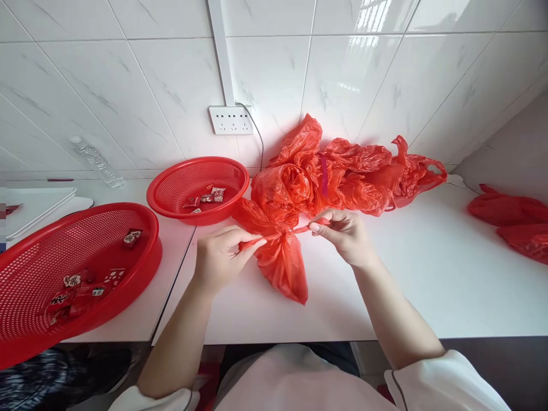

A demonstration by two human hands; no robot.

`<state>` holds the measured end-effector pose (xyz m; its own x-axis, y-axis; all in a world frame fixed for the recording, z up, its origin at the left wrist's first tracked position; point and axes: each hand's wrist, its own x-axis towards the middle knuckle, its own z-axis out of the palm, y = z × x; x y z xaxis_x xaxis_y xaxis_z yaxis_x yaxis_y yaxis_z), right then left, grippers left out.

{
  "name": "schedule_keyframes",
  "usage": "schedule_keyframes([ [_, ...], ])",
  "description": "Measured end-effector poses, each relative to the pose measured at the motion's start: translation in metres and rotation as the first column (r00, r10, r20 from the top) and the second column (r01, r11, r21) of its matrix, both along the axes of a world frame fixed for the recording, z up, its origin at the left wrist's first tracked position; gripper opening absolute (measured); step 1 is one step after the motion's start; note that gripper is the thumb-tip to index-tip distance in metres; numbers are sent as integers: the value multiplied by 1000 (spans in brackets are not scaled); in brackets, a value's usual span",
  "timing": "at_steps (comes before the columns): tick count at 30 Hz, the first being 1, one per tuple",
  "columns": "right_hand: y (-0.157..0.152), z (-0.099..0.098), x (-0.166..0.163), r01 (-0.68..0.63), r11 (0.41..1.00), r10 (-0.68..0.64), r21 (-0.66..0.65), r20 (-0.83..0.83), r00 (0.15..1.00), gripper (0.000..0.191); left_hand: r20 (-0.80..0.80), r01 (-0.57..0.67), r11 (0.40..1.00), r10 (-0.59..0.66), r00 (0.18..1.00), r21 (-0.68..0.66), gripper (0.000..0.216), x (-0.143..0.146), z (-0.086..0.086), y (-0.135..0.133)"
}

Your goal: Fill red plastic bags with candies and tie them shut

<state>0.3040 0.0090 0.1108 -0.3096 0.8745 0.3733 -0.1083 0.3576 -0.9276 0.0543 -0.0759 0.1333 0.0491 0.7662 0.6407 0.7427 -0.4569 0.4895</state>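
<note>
Between my hands, a red plastic bag (pixel 285 268) rests on the white table with its neck gathered into a knot. My left hand (pixel 222 254) pinches one twisted end of the bag on the left of the knot. On the other side, my right hand (pixel 342 234) pinches the opposite end between thumb and fingers. Both ends are stretched out sideways from the knot. Just behind, a heap of crumpled red plastic bags (pixel 363 177) lies against the tiled wall; what they contain is hidden.
Two red plastic baskets, a large one (pixel 149 228) and a smaller one (pixel 156 197), hold several small printed packets. A clear bottle (pixel 100 165) leans by the wall near a white tray (pixel 43 208). More red bags (pixel 514 214) lie far right. A power strip (pixel 231 121) is wall-mounted.
</note>
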Motion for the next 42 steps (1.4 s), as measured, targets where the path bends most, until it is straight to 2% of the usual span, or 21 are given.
schedule_keyframes([
  [3, 7, -17, 29, 58, 998, -57, -8, 81, 995, 28, 49, -48, 980, 59, 997, -192, 17, -22, -19, -14],
  [6, 16, -35, 53, 149, 988, -143, -33, 147, 979, 29, 108, -80, 918, 132, 985, -390, 23, -43, -41, -24],
  [8, 20, -42, 59, 201, 980, -195, -10, 203, 960, 30, 151, -28, 860, 121, 981, -510, 27, -51, -51, -26],
  [10, 20, -44, 55, 267, 955, -294, 133, 278, 914, 28, 154, 47, 797, 59, 986, -603, 29, -53, -53, -24],
  [12, 16, -43, 40, 281, 894, -399, 349, 332, 855, 31, 151, 106, 768, -13, 989, -632, 28, -51, -50, -18],
  [13, 11, -42, 31, 232, 867, -410, 442, 364, 836, 37, 161, 133, 772, -40, 986, -622, 27, -49, -47, -14],
  [15, 0, -47, 8, 18, 845, -329, 534, 492, 806, 52, 200, 159, 798, -50, 979, -581, 28, -45, -41, -6],
  [18, -20, -65, -21, -318, 812, -183, 488, 733, 656, 68, 225, 132, 828, -8, 974, -545, 32, -39, -36, 10],
  [20, -32, -79, -31, -428, 780, -172, 457, 813, 556, 68, 236, 113, 859, 9, 972, -500, 34, -36, -35, 21],
  [23, -46, -87, -24, -518, 720, -162, 463, 837, 523, 62, 237, 94, 900, 10, 972, -425, 34, -33, -35, 38],
  [25, -52, -80, -6, -546, 711, -108, 443, 836, 538, 64, 216, 71, 913, 19, 976, -403, 32, -34, -36, 48],
  [26, -53, -74, 7, -552, 724, -65, 414, 837, 543, 64, 207, 58, 916, 28, 978, -398, 31, -34, -37, 51],
  [29, -50, -60, 55, -495, 823, 41, 280, 839, 543, 65, 203, 41, 919, 43, 978, -392, 30, -37, -43, 60],
  [31, -39, -59, 93, -394, 897, 52, 201, 836, 546, 68, 159, 34, 931, 26, 987, -364, 29, -36, -48, 63],
  [33, -23, -65, 136, -250, 954, 2, 163, 835, 550, 69, 33, 35, 953, -27, 999, -301, 33, -33, -54, 66],
  [35, -1, -72, 185, -30, 990, -102, 138, 844, 527, 72, -124, 54, 964, -89, 988, -261, 40, -28, -59, 67],
  [37, 22, -78, 237, 203, 953, -296, 224, 826, 480, 64, -221, 61, 962, -123, 967, -268, 44, -23, -63, 67],
  [39, 43, -78, 286, 380, 864, -482, 330, 759, 437, 36, -260, 27, 964, -98, 961, -265, 41, -20, -65, 64],
  [41, 59, -74, 322, 428, 789, -607, 440, 663, 438, 18, -278, -25, 973, -41, 960, -227, 34, -17, -64, 59],
  [42, 64, -72, 331, 412, 756, -654, 508, 606, 452, 17, -284, -42, 978, -19, 959, -206, 31, -16, -64, 55],
])
